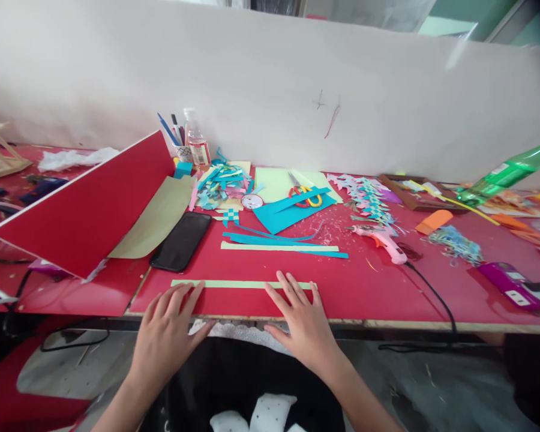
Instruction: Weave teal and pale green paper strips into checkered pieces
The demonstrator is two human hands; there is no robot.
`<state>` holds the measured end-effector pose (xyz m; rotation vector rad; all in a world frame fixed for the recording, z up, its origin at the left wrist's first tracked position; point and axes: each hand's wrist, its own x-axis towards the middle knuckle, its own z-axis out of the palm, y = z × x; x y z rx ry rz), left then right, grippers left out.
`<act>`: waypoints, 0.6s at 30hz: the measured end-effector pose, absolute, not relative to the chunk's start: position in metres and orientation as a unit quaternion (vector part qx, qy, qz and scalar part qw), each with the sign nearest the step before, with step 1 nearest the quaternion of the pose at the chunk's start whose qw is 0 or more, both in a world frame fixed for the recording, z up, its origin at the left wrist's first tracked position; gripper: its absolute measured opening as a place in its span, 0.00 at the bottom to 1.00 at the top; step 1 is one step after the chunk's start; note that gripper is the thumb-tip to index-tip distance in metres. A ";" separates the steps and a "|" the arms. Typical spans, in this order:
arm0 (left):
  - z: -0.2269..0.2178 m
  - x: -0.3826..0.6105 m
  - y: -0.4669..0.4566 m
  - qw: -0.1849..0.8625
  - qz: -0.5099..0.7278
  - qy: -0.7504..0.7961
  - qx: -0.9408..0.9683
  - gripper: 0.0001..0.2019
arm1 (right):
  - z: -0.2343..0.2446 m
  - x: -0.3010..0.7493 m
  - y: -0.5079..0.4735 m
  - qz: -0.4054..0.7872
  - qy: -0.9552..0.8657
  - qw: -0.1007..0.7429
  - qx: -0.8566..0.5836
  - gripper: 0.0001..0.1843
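Black clothing (pixel 247 366) with a white dotted piece (pixel 273 413) on it is seen nearest the camera, below the table's front edge. Above it, the left hand (pixel 168 321) and the right hand (pixel 305 324) are held palms down, fingers spread and unclenched, with nothing grasped by either. A pale green paper strip (pixel 234 284) is laid flat on the red tabletop (pixel 283 264), roughly parallel to the front edge and set slightly back from it. Its left part is covered by the left fingertips; its right part is crossed by the right fingers, and the middle is left exposed. Both thumbs are pointed inward by the table edge.

Sideways room is given by a stretch of red surface between the right hand and the pink glue gun (pixel 382 239), whose black cable (pixel 435 295) is draped over the front edge. On the left, movement is bounded more closely by a black smartphone (pixel 181 241), beyond which a red board (pixel 103 198) is propped at a slant. Behind the strip, past a narrow red band, another pale strip (pixel 279 246) is bordered by blue paper strips (pixel 270 239); farther back, scissors (pixel 314 203) are rested on a blue sheet (pixel 270 217).
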<state>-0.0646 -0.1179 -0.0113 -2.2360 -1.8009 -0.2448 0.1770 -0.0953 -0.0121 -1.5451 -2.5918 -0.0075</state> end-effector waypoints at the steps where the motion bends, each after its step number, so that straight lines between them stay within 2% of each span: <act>1: -0.012 -0.069 -0.119 0.138 -0.084 -0.620 -0.768 0.29 | -0.012 0.177 -0.095 -0.005 -0.858 0.064 -0.510 0.33; 6: -0.010 -0.082 -0.116 0.141 -0.075 -0.624 -0.765 0.26 | -0.015 0.180 -0.094 -0.016 -0.862 0.097 -0.498 0.31; 9: -0.004 -0.077 -0.106 0.127 -0.090 -0.620 -0.769 0.23 | -0.021 0.184 -0.096 -0.017 -0.865 0.154 -0.477 0.24; 11: -0.001 -0.067 -0.098 0.094 -0.099 -0.572 -0.809 0.21 | -0.025 0.188 -0.099 -0.014 -0.862 0.206 -0.464 0.17; 14: 0.001 -0.048 -0.091 0.020 -0.085 -0.456 -0.886 0.13 | -0.028 0.193 -0.105 0.010 -0.852 0.273 -0.447 0.10; 18: 0.001 -0.030 -0.089 -0.001 -0.104 -0.402 -0.910 0.12 | -0.028 0.201 -0.109 0.097 -0.844 0.310 -0.428 0.09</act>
